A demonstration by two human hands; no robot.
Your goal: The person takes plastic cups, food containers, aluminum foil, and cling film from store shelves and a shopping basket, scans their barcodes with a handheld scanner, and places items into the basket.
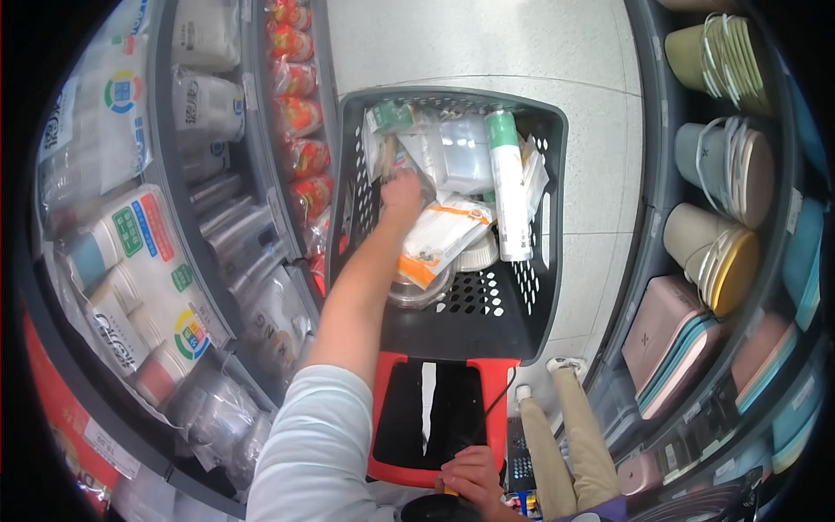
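My left hand (402, 190) reaches into a dark grey plastic shopping cart basket (450, 339), at its left side. The fingers are blurred among packages, so I cannot tell whether they grip anything. Beside the hand lies a white-and-orange packet (443, 238), on top of a clear round plastic container (421, 295). Clear plastic boxes (464, 153) and a white roll with a green end (509, 189) sit further right. My right hand (473, 473) is curled at the bottom, by the red cart handle frame (398, 473). A black object (430, 509) partly hides what it touches.
Shelves of bagged disposable cups (150, 274) and red packages (303, 117) line the left. On the right, shelves hold buckets (717, 156) and stacked plastic basins (665, 333). Another person's legs (554, 444) stand close at the lower right. Pale floor (483, 42) runs ahead.
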